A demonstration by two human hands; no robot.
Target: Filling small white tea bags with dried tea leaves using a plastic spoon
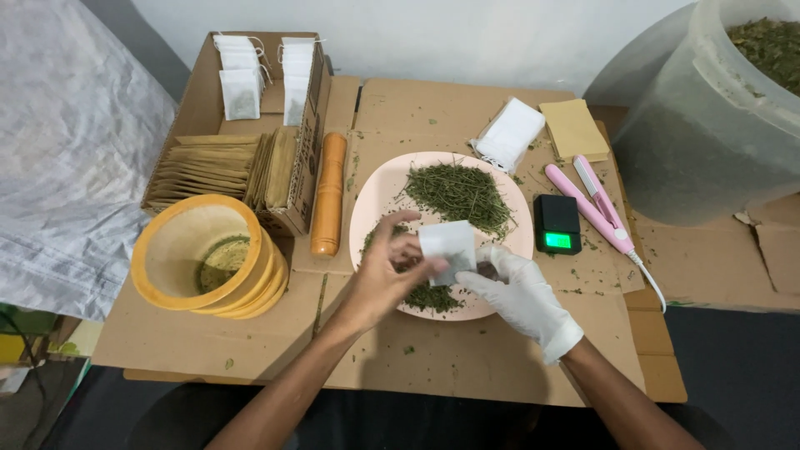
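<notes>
My bare left hand point(385, 271) and my right hand point(518, 290), which wears a white glove, both grip a small white filter bag point(448, 245) over the near part of a pale pink plate point(375, 196). The left fingers pinch the bag's left edge; the gloved fingers hold its lower right side. Dried green cut herbs point(458, 190) lie piled on the plate, with more herbs point(432, 297) under the hands.
A small black scale point(557, 223) with a lit green display and a pink sealing iron point(593, 205) lie right of the plate. Behind are empty white bags point(509, 133), tan envelopes point(574, 128), a wooden roller point(328, 193), a cardboard box point(310, 125), stacked yellow bowls point(208, 258) and a big herb tub point(717, 108).
</notes>
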